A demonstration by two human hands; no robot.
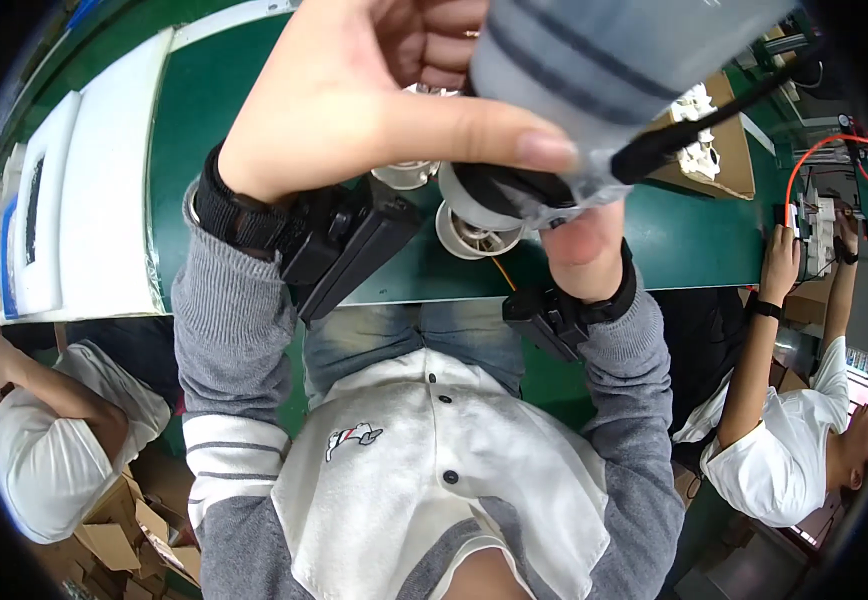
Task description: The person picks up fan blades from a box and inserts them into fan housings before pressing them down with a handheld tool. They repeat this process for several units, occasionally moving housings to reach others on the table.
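Note:
My left hand [354, 120] is raised close to the camera, its fingers curled and its thumb laid across the end of a grey corded cylinder [594, 70]. The cylinder has two dark bands, a black end piece and a thick black cord running off to the upper right. My right hand [586, 245] is below that end; only its heel and wrist show, and the cylinder hides its fingers. Under my hands, a round white housing [451, 238] with metal parts inside stands at the table's near edge. Another white round part [406, 177] is partly covered by my left hand.
A cardboard box [736, 165] of white parts sits on the green table [204, 190] at right. White sheets or panels [114, 190] lie at left. Co-workers sit on both sides, one hand [782, 262] near an orange-red hose [799, 165]. Cardboard [114, 545] lies at lower left.

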